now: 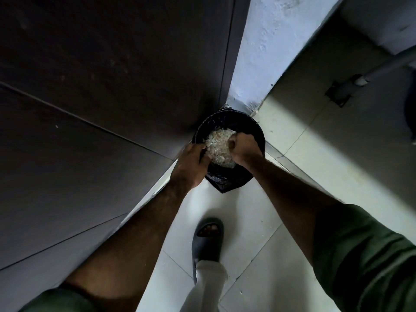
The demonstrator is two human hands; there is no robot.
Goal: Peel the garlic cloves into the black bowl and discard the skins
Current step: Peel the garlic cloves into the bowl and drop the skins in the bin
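Both hands are over a black bin [227, 122] lined with a black plastic bag [221, 180], and this bin stands on the pale tiled floor [315, 167], in the corner where a dark cabinet wall [101, 86] meets a light blue painted wall [265, 52]. Between the hands there is a heap of pale garlic skins [218, 144], directly above the opening of the bin. The left hand [191, 164] is at the left side of the heap, with its fingers curled in against the skins. The right hand [244, 148] is at the right side, its fingers bent and closed around the edge of the heap. Whether the skins are lifted or already lie in the bin, I cannot tell. Both forearms are bare and the green sleeves [364, 255] are pushed up. Lower on the floor, near the bottom edge, one foot in a dark slipper [208, 240] is seen with a light trouser leg [207, 287]. At the far right edge of the floor a pale pipe [382, 70] goes down to a dark drain cover [340, 92].
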